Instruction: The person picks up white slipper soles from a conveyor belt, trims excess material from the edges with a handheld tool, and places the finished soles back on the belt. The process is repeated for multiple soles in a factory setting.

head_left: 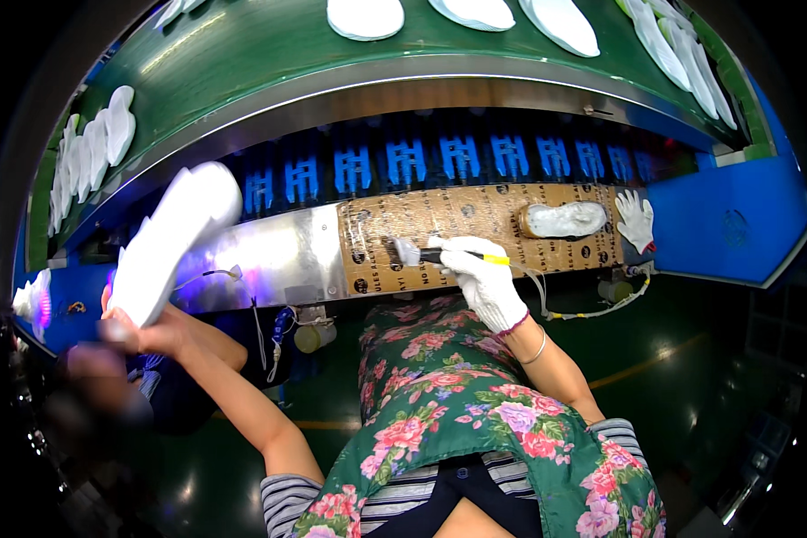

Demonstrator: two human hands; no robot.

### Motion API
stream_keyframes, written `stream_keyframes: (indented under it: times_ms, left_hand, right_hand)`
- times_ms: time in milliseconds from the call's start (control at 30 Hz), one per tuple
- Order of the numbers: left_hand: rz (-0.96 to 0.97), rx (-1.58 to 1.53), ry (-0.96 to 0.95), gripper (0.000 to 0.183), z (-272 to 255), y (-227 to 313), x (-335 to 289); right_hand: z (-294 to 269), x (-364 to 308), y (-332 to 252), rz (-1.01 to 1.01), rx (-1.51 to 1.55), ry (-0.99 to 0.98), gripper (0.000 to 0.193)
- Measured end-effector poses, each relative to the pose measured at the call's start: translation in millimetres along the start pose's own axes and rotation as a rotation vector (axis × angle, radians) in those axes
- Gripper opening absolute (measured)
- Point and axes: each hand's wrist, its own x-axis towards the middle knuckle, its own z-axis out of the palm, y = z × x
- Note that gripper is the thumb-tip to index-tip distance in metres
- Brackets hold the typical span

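Note:
My bare left hand [148, 334] is closed around the near end of a white shoe sole [172, 240], raised at the left of the workbench and slightly blurred. Whether one sole or a pair is in that hand, I cannot tell. In a white knit glove, my right hand [482, 285] grips a brush [464, 257] with a black and yellow handle. The pale bristles point left, just over the brown printed cardboard [421, 215] covering the bench. To the right of that hand, a shallow oblong dish [565, 220] with white contents rests on the cardboard.
A spare white glove [635, 221] lies at the bench's right end. Beyond it runs a green conveyor [269, 54] with several white soles [365, 18]. Blue brackets [405, 161] line the gap between. A blurred co-worker [108, 381] sits close at the left.

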Motion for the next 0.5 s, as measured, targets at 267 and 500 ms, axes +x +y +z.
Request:
stream_keyframes:
  times_ms: [267,500]
  left_hand:
    - [-1.08,-0.25,-0.418,0.053,54,-12,-168]
    - [-1.799,-0.628,-0.338,0.109,42,-6,-302]
  right_hand:
    - [60,-11,-27,-0.156,-0.23,-0.275,0.02]
    - [55,-3,-18,-0.137,-0.308,-0.284,0.016]
